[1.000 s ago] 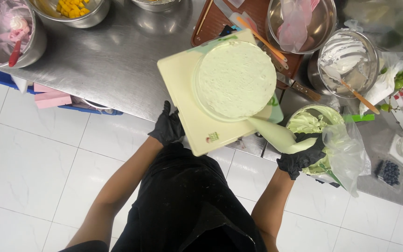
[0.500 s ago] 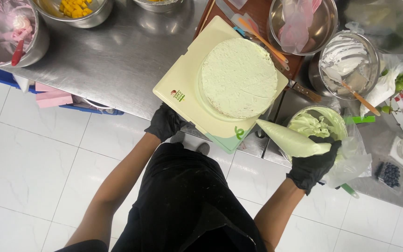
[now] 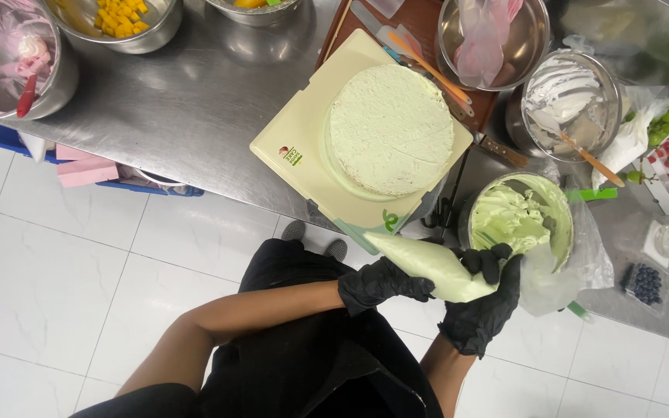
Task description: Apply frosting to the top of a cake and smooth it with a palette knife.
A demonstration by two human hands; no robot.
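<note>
Piping bag, a soft cone filled with pale green cream, lies across both black-gloved hands just off the front edge of the worktop, its narrow tip pointing up-left toward the cake board. Half a second ago only the right hand held it while the left hand gripped the board's edge; now the left hand has let go of the board and closed around the bag's narrow half, and the right hand is clenched around the fat twisted end. The cake board, a flat cream-coloured square with rounded corners, has turned a little and sits further onto the brushed steel. On it rests the round cake, flat-topped, matt and pale green with a slightly rough surface. Just right of the hands a bowl lined with clear plastic film holds thick folds of the same green cream. Behind it a steel bowl is smeared with white cream and has a wooden-handled spatula in it. At far left a steel bowl holds pink cream, and beside it a steel pan holds yellow fruit cubes
</note>
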